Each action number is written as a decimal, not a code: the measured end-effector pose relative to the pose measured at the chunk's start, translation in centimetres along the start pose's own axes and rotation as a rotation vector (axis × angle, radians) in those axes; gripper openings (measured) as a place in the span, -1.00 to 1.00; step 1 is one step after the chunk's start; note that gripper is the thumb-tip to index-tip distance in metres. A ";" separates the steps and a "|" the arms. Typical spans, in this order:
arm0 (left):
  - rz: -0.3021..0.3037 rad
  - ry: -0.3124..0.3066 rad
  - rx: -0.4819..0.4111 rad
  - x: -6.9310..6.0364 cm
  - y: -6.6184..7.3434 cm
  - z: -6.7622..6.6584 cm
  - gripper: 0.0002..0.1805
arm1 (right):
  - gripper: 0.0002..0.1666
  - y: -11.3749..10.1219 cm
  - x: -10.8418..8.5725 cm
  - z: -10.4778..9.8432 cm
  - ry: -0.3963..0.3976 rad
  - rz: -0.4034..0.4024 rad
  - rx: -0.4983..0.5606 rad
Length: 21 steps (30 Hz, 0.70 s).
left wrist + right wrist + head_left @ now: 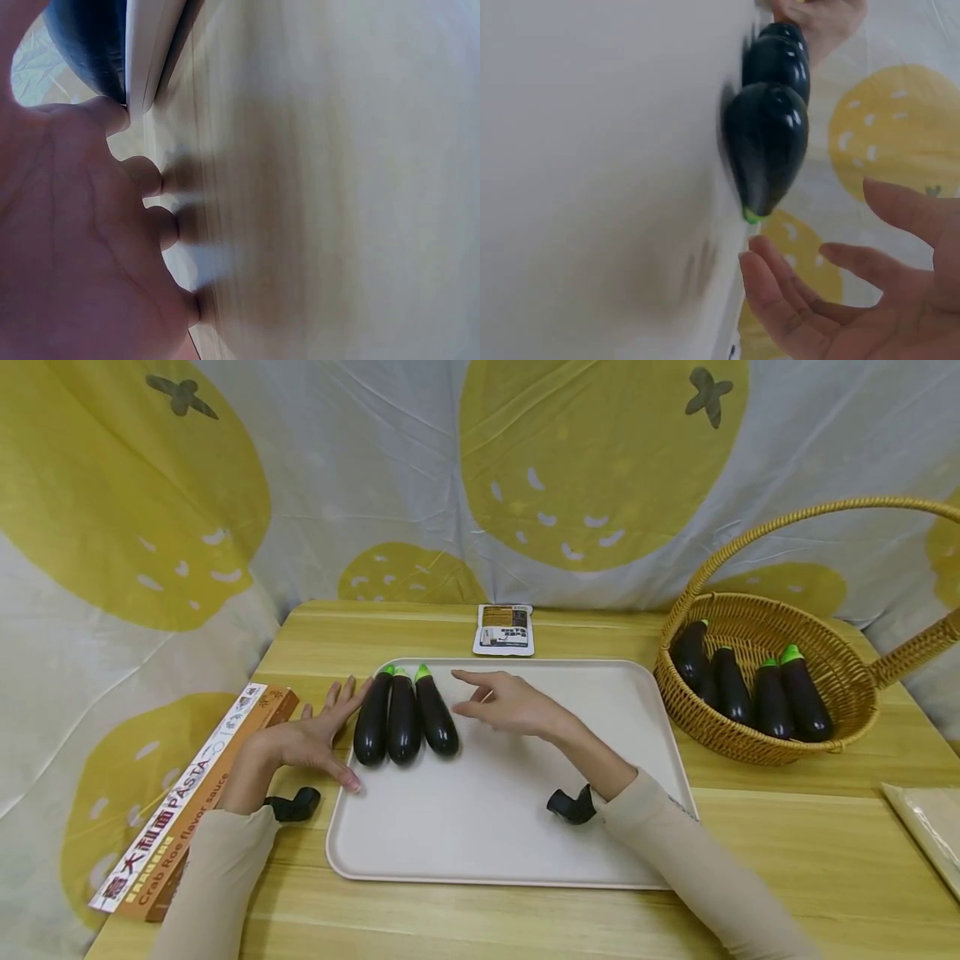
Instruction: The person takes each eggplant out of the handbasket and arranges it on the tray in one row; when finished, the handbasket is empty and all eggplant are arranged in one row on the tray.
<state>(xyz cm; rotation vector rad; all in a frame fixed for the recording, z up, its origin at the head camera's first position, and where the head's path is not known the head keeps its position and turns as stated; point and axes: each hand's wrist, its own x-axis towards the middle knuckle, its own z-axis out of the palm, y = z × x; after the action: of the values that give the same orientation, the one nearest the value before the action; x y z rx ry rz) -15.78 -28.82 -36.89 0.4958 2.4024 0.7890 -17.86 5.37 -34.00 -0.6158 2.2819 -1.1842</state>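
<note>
Three dark eggplants with green stem ends lie side by side at the left of a white tray [495, 814]: a left one [371, 722], a middle one [403, 722] and a right one [437, 718]. My left hand [318, 739] spreads its fingers beside the left eggplant, at the tray's left rim [154, 45]. Its other fingertips rest on the tabletop in the left wrist view. Just right of the right eggplant, my right hand [510, 703] hovers over the tray with loosely extended fingers. A gap separates it from that eggplant [765, 142] in the right wrist view.
A wicker basket [750, 747] with several eggplants stands right of the tray, its tall handle arching over. Behind the tray lies a small packet [504, 631]. A long pasta box [191, 810] lies on the left, and a flat plastic-wrapped package [930, 831] at the right edge.
</note>
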 end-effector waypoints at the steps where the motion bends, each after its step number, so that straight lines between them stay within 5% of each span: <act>1: 0.001 0.000 0.002 0.0 0.0 0.0 0.70 | -0.22 0.1 -0.4 -0.6 -0.001 -0.004 -0.003; 21: 0.009 0.005 0.012 0.0 0.1 0.0 0.68 | -0.18 2.8 -12.7 -11.7 0.193 0.098 -0.196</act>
<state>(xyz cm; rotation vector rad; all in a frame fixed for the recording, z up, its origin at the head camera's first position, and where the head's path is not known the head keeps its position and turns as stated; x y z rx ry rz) -15.77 -28.79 -36.79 0.5102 2.4125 0.7803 -15.53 21.57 -27.76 -0.4710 2.5814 -1.0196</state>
